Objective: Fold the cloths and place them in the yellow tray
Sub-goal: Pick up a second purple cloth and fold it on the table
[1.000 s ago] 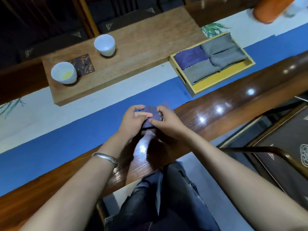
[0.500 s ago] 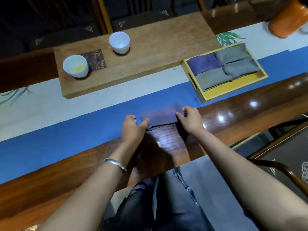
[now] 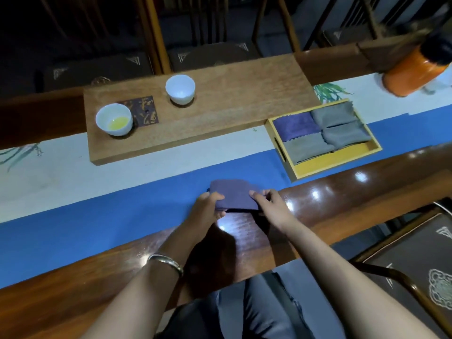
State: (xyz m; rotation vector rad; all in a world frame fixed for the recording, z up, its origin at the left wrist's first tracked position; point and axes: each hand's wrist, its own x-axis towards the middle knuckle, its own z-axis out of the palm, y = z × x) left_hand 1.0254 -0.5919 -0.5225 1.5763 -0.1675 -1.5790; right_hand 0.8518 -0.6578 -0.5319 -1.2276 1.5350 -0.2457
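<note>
At the near edge of the table, the left hand [image 3: 208, 207] and right hand [image 3: 267, 201] pinch the ends of the soft, light folded purple cloth [image 3: 233, 194]; it looks limp, so holding both ends seems best. Farther right waits the yellow tray [image 3: 325, 165].

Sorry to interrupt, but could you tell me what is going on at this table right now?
A person is folding a purple cloth at the table's near edge, the left hand and right hand each gripping one end. The yellow tray to the right already holds four folded cloths, one purple and three grey, with a bare strip along its near side.
</note>
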